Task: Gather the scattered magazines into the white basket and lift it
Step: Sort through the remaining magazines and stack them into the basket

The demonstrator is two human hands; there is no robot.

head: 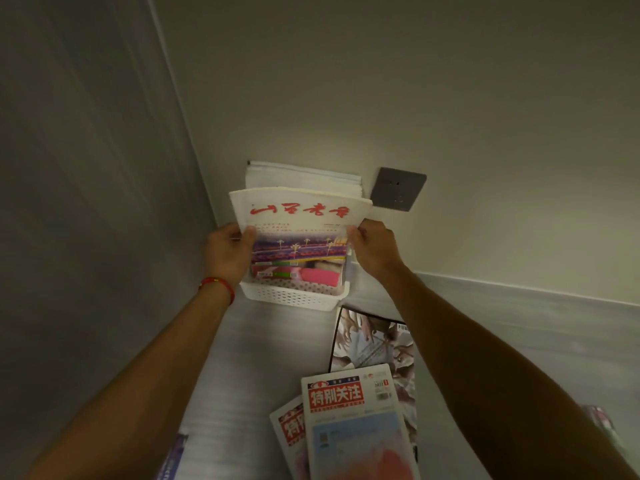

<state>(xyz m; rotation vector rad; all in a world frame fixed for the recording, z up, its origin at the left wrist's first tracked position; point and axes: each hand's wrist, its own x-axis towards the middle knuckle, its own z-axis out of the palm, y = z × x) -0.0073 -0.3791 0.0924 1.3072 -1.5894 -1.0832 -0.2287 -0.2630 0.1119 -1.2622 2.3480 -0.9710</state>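
A white slotted basket [294,296] stands on the floor against the wall, with several magazines upright in it. My left hand [227,252] and my right hand [374,249] grip the two side edges of a white magazine with red calligraphy [299,220], upright with its lower end in the basket. Behind it stands a taller white stack [301,176]. On the floor nearer to me lie a dark-bordered magazine [372,341] and two red-titled magazines, one [356,431] on top of the other [289,431].
A grey wall socket [398,193] sits just right of the basket. Walls meet in a corner at the left. A purple item [173,459] lies at the bottom left, another blurred item [599,424] at the far right.
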